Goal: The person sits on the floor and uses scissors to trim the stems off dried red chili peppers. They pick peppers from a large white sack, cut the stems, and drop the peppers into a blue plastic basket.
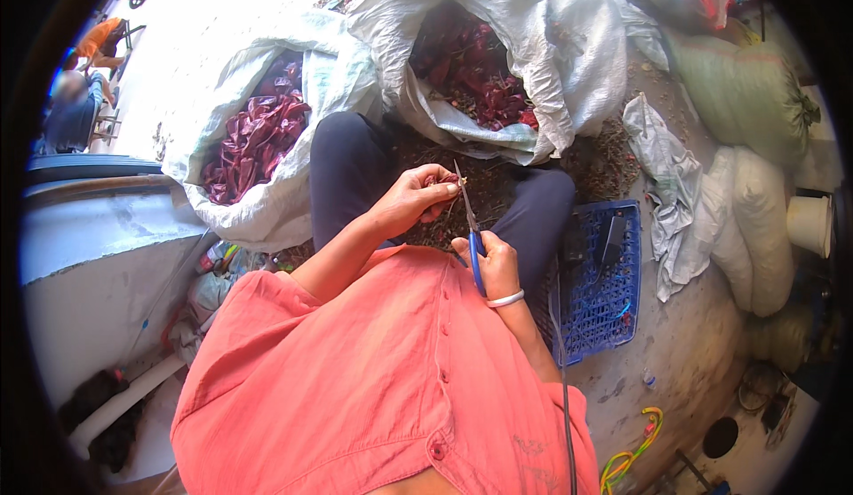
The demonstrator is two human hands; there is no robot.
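Head view: the left hand (pixel 410 200) pinches a dried red chili (pixel 442 179) at centre frame, fingers closed around its body, stem end toward 3 o'clock. The right hand (pixel 491 264) is wrapped shut on blue-handled scissors (pixel 471 233), blades running up toward 12 o'clock, tips beside the chili's stem. The chili looks light, brittle and crumbly, best held mid-body; its long axis seems roughly 9 to 3. An open white sack (pixel 293 95) of chilies sits at 10 o'clock, a blue crate (pixel 604 282) at 3
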